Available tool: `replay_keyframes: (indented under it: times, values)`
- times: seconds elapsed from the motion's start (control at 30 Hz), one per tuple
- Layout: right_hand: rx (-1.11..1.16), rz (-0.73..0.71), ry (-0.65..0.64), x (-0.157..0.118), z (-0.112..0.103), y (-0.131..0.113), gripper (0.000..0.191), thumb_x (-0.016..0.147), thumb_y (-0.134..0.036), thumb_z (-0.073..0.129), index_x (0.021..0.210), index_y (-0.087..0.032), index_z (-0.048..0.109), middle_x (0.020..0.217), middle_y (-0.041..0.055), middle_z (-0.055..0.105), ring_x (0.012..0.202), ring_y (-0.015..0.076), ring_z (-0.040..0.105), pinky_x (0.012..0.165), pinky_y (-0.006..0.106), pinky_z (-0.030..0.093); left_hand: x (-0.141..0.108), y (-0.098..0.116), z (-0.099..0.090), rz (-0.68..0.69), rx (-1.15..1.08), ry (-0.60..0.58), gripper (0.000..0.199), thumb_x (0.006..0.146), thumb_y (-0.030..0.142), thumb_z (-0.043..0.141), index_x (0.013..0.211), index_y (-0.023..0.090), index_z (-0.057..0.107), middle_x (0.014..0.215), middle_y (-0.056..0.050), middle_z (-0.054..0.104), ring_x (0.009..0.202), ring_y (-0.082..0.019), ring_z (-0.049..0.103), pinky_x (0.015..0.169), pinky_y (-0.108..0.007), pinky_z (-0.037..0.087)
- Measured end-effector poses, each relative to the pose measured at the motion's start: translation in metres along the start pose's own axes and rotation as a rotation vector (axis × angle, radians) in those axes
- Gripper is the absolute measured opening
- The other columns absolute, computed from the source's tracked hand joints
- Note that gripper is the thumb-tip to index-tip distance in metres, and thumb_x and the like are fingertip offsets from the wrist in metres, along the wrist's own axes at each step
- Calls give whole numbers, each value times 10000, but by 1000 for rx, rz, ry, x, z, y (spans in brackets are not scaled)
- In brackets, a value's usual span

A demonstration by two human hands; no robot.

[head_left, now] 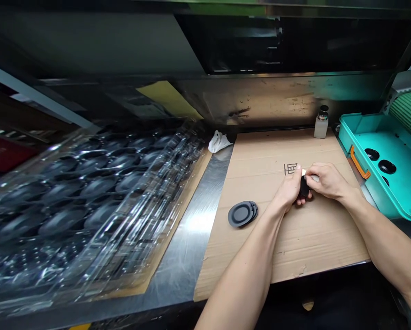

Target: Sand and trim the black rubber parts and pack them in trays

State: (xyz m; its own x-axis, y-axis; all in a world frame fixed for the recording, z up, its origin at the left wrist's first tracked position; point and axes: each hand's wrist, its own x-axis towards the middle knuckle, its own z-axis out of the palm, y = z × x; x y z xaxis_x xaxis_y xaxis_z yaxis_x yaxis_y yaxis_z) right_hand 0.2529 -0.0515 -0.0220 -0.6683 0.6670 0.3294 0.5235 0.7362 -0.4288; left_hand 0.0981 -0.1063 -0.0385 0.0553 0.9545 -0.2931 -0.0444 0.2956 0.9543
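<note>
My left hand [288, 190] is shut on a black round part [304, 189], seen nearly edge-on and partly hidden by my fingers. My right hand [327, 181] pinches a small white piece [313, 177], possibly a wipe, against the top of that part. Both hands are close together above a flattened cardboard sheet [295, 238]. Left of them, a small stack of black rubber-rimmed discs [242, 214] lies flat on the cardboard, out of reach of my fingers.
A white bottle with a dark cap [321, 126] and a crumpled white cloth [219, 142] stand at the cardboard's back edge. A teal tray [380, 160] holding black discs is on the right. Clear blister trays of black discs [88, 197] fill the left, beyond a steel strip [191, 229].
</note>
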Motion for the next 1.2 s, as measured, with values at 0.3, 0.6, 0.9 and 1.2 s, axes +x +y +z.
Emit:
replay_keyframes:
  times: [0.3, 0.6, 0.9, 1.2]
  values:
    - [-105, 144, 2, -2, -6, 0, 193, 893, -273, 573, 845, -231, 756, 826, 24, 730, 736, 184, 625, 685, 283, 407, 2, 1, -5, -65, -192, -29, 724, 994, 695, 312, 806, 100, 679, 559, -105, 662, 345, -124, 522, 333, -217, 346]
    - [-356, 237, 44, -4, -11, 4, 353, 991, -393, 508, 1191, -203, 729, 1173, 123, 700, 1119, 286, 593, 970, 389, 440, 10, 16, -30, -275, -764, -14, 692, 1057, 489, 164, 976, 9, 656, 579, -120, 625, 363, -106, 471, 306, -180, 306]
    - [-141, 147, 40, -4, 13, 13, 408, 939, -347, 579, 1320, -233, 671, 1232, 105, 694, 1158, 278, 612, 1044, 423, 451, 14, 10, -28, -156, -781, 25, 697, 1050, 554, 194, 1046, 42, 666, 660, -136, 675, 452, -143, 558, 388, -212, 412]
    - [-115, 82, 203, -1, 46, -42, 383, 1023, -333, 455, 1301, -212, 689, 1333, 122, 635, 1137, 293, 551, 1008, 432, 461, 20, -2, -8, 49, -967, -15, 373, 1068, 367, 358, 1138, 160, 661, 1165, -127, 736, 1134, -231, 688, 1050, -407, 526]
